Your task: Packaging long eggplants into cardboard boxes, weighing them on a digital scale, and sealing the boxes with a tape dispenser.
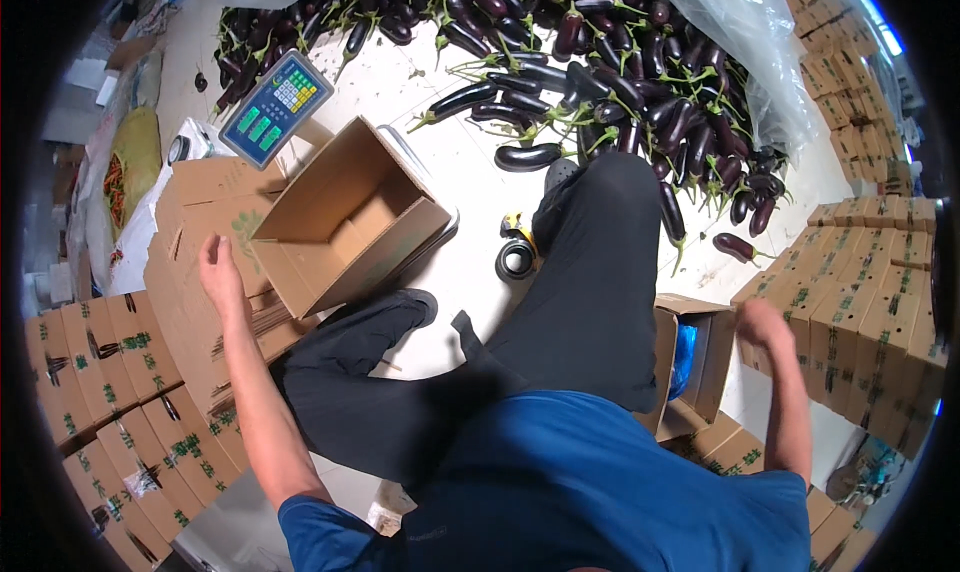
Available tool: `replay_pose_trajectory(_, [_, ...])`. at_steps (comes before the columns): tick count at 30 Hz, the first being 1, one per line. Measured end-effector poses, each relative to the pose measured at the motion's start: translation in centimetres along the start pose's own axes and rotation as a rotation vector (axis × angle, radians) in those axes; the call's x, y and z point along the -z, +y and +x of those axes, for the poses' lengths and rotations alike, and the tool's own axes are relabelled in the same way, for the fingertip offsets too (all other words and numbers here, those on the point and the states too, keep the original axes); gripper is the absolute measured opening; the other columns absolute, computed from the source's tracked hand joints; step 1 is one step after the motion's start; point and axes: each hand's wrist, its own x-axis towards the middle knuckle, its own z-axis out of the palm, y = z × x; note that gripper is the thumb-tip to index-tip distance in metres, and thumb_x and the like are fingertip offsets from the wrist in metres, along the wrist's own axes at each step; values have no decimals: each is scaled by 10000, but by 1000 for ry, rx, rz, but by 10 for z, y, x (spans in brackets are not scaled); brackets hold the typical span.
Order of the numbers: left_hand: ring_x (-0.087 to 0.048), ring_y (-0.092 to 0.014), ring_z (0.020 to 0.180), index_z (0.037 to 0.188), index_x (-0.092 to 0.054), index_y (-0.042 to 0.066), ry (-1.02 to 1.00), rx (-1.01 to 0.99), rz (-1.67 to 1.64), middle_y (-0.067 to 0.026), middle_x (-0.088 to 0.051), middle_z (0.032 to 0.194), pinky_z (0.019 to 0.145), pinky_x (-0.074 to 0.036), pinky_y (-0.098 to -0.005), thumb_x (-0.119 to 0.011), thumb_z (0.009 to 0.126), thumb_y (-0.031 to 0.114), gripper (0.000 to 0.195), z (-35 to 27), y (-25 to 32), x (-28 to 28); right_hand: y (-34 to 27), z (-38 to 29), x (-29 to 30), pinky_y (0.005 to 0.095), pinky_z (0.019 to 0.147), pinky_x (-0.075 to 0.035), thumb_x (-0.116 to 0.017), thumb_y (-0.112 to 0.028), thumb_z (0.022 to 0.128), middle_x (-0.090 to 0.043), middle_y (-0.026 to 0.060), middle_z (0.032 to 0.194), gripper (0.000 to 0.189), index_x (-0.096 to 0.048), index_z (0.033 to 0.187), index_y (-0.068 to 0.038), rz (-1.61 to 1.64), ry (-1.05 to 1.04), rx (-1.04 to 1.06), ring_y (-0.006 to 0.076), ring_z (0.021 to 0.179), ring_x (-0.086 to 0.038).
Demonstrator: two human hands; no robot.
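My left hand [223,275] is over a stack of flattened cardboard boxes [206,197]. It holds nothing, and its thumb and fingers are a little apart. An open, empty cardboard box [319,197] stands tilted in view beside it, on a platform scale [448,223] largely hidden beneath. On the other side, my right hand [763,326] is at the rim of a second open cardboard box [701,377], with blue plastic [682,362] inside. That hand is blurred and its fingers look curled; whether it touches the rim is unclear.
A large heap of eggplants [600,84] covers the floor ahead, partly under clear plastic sheeting [750,39]. The scale's keypad display [277,110] rises behind the box. A tape dispenser [517,253] lies by my foot. Stacked cartons [862,294] line the right; more cartons [120,377] stand left.
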Motion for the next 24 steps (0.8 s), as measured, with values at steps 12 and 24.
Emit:
replay_pose_trajectory(12, [-486, -242, 1289, 1367, -464, -30, -108, 149, 7, -153, -495, 1402, 1083, -381, -352, -583, 978, 294, 521, -6, -10, -12, -282, 340, 127, 421, 1025, -439, -774, -307, 739, -494, 248, 1367, 847, -361, 1426, -33, 112, 170, 432, 375, 1242, -510])
replay_pose_trajectory(24, [-605, -262, 1072, 1321, -521, 36, -443, 1139, -430, -128, -595, 1260, 908, -509, -392, -519, 970, 460, 550, -28, -168, 30, -364, 436, 91, 596, 1037, -343, -746, -195, 703, -583, 123, 1196, 536, -531, 1169, -39, -92, 449, 641, 293, 1412, -275])
